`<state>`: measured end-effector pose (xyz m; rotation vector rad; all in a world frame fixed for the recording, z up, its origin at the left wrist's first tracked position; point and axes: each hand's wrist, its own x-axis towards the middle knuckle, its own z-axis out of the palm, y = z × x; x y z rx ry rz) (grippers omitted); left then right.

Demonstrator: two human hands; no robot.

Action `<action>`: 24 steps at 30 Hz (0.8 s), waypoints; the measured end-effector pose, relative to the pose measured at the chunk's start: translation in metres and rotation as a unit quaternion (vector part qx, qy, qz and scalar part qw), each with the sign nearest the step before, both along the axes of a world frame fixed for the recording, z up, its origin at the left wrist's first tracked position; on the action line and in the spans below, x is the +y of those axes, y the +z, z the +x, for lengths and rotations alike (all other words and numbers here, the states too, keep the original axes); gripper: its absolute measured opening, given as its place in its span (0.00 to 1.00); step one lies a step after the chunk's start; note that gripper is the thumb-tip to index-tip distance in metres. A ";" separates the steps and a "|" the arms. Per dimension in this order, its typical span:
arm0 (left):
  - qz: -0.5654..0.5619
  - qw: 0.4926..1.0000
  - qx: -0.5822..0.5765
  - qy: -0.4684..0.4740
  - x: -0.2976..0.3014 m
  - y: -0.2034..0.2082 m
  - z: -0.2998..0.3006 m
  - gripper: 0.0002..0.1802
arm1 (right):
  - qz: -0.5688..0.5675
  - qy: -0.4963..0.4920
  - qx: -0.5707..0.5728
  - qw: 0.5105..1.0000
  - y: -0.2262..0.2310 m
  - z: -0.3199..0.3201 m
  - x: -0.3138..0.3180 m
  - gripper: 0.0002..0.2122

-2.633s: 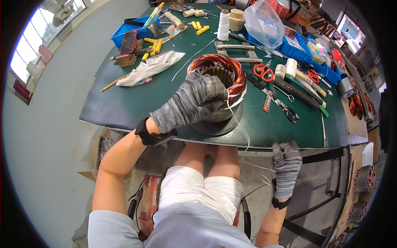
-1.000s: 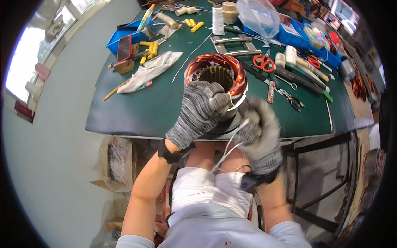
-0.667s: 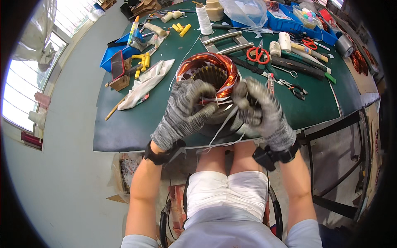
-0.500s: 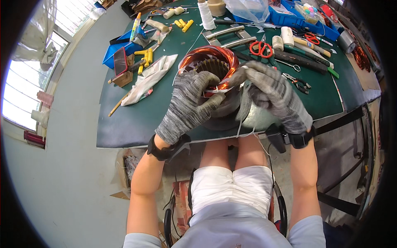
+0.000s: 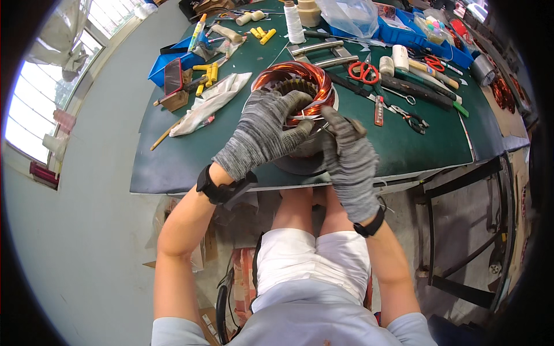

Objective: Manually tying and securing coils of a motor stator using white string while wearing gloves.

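A motor stator stands at the table's front edge, with a thick ring of copper windings [image 5: 316,74] on top and slots inside. My left hand [image 5: 262,130], in a grey knitted glove, is closed on the near side of the ring, fingers over the inner edge and thumb outside. A white tie [image 5: 300,117] wraps the windings beside that thumb. My right hand [image 5: 351,158], gloved alike, is against the ring's right front, its fingers pinched on a thin pale cord [image 5: 321,128]. Its fingertips are partly hidden. Loose cord shows by the right wrist.
Right of the stator lie red-handled scissors [image 5: 363,72], a small red-handled tool [image 5: 378,111], pliers [image 5: 411,119] and several hammers or rods. A white thread cone [image 5: 294,23] stands behind. At left are a white cloth [image 5: 210,104], a phone [image 5: 173,77] and a blue tray [image 5: 164,65].
My right hand has moved left and turned more upright against the windings, uncovering the small red-handled tool. The left hand keeps its hold on the ring. The view has shifted slightly.
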<state>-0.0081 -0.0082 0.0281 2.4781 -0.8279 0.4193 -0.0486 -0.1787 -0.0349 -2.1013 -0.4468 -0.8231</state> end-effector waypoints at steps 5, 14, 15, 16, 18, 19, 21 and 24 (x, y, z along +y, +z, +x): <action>0.036 0.992 0.102 -0.070 0.004 0.020 0.006 0.13 | -0.056 -0.056 -0.092 0.993 -0.010 0.021 0.040 0.28; 0.222 0.957 -0.129 0.132 -0.001 0.014 0.008 0.54 | 0.203 0.572 0.485 0.630 -0.039 -0.027 -0.051 0.20; 0.223 0.957 -0.132 0.129 -0.004 0.014 0.005 0.54 | 0.110 0.714 0.507 0.470 -0.035 -0.012 -0.054 0.23; 0.179 0.957 -0.179 0.142 0.002 0.015 -0.001 0.53 | 0.112 0.704 0.290 0.639 -0.013 -0.026 -0.050 0.20; 0.118 0.955 -0.244 0.119 -0.003 0.007 -0.006 0.53 | 0.166 0.468 0.153 0.855 0.001 -0.015 -0.045 0.14; 0.115 0.956 -0.241 0.117 -0.003 0.004 -0.008 0.53 | 0.033 0.335 0.133 0.932 0.058 -0.002 -0.038 0.16; 0.116 0.936 -0.301 0.138 0.000 0.013 -0.018 0.52 | 0.025 0.212 -0.192 0.958 0.051 0.046 0.005 0.18; 0.056 0.934 -0.341 0.095 -0.009 -0.002 -0.007 0.49 | 0.034 0.196 -0.208 0.958 0.040 0.071 0.023 0.18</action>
